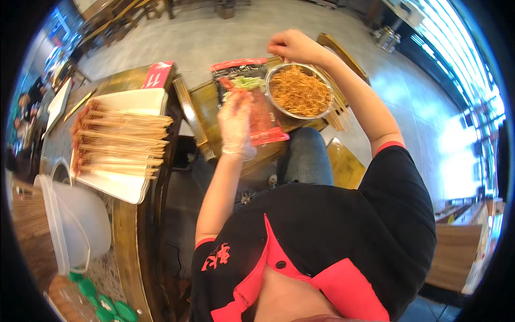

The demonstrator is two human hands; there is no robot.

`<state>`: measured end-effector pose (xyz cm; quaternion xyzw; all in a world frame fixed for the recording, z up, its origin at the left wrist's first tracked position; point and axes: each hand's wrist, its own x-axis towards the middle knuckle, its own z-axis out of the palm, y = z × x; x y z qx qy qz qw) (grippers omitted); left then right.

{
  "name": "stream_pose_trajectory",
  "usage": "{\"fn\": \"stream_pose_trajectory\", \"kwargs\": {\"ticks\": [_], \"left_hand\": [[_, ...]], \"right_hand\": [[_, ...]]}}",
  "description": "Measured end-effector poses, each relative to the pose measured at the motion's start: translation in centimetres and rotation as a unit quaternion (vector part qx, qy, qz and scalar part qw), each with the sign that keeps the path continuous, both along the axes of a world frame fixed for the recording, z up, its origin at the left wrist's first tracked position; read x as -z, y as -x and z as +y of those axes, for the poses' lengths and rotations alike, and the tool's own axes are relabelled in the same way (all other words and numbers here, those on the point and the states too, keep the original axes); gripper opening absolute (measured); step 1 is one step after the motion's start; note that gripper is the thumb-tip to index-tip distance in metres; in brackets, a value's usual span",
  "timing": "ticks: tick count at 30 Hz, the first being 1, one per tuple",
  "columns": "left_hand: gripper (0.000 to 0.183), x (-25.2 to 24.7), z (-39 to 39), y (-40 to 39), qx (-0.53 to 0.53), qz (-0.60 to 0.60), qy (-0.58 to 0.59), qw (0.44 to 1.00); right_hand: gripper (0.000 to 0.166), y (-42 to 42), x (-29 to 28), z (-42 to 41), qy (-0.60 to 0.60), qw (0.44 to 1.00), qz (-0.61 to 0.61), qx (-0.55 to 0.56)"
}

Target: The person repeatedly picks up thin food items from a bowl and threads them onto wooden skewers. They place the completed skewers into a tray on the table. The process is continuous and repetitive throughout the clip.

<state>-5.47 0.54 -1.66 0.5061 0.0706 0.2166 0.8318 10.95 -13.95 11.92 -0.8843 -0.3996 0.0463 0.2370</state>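
My left hand (pixel 237 120), in a clear plastic glove, rests over the near left part of a red and black plastic packet (pixel 263 116). Beside its fingertips lie pale green shreds (pixel 247 83); whether the fingers grip anything is hidden. Bare and with curled fingers, my right hand (pixel 287 46) is above the far rim of a round metal bowl (pixel 281 105) of reddish-brown shredded food (pixel 299 90); what it holds cannot be made out. Wooden skewers (pixel 336 116) lie beside and under the bowl. To the left, many skewers with red food at one end (pixel 120 139) lie on a white tray (pixel 116 187).
The tray is on a table (pixel 124 237) at the left, with a translucent plastic bucket (pixel 80 225) and green caps (pixel 106 306) nearer me. The packet and bowl rest on a low wooden surface (pixel 203 100) before my knee. People sit at the far left.
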Motion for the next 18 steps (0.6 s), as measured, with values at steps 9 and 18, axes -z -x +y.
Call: {"fn": "stream_pose_trajectory", "kwargs": {"ticks": [9,18], "left_hand": [[0.028,-1.5,0.5,-3.0,-0.038,0.026,-0.005,0.999],[0.034,-0.5,3.5,-3.6,-0.108,0.057,-0.239,0.963]], "right_hand": [[0.057,-1.5,8.9,-9.2,0.016,0.996,-0.081,0.014],[0.021,-1.3,10.5,-7.2,0.039,0.989,-0.142,-0.002]]}}
